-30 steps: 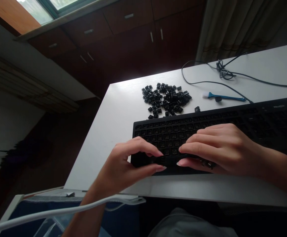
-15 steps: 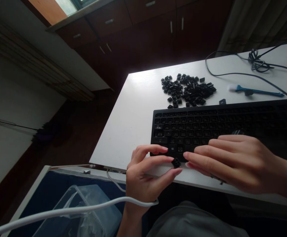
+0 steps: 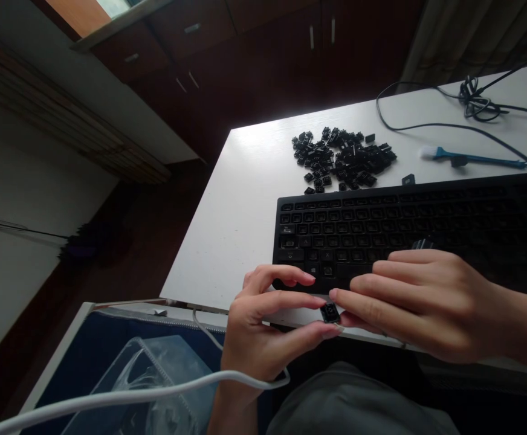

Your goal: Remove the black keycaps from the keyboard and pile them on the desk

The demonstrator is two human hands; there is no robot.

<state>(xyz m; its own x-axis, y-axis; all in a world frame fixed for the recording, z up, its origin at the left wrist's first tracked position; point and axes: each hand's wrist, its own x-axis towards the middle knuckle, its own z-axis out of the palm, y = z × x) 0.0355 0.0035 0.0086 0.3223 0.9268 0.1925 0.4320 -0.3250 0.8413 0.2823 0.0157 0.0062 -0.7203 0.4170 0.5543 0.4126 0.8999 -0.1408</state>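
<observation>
My left hand (image 3: 263, 326) pinches a small black keycap (image 3: 330, 312) between thumb and index finger, its hollow underside facing up. It is just off the near edge of the black keyboard (image 3: 358, 270). My right hand (image 3: 417, 305) comes in from the right with its fingers curled together, and its index finger and thumb meet the keycap's right side. A dark piece with pale stripes (image 3: 423, 243) pokes out past the far side of that hand; its kind is hidden. Most key positions on the keyboard are bare, while a few keycaps sit at its left end.
A heap of loose black keycaps (image 3: 354, 160) lies behind the keyboard on the white table (image 3: 218, 223). Farther right are a blue brush (image 3: 476, 158) and a coiled black cable (image 3: 474, 99). A white cord (image 3: 155, 396) crosses in front of my left wrist, above a clear plastic bag (image 3: 155, 374).
The keycap has come slightly nearer to me and tilted so its underside shows. My right hand has shifted left, bringing its fingertips to the keycap. The view has moved a little.
</observation>
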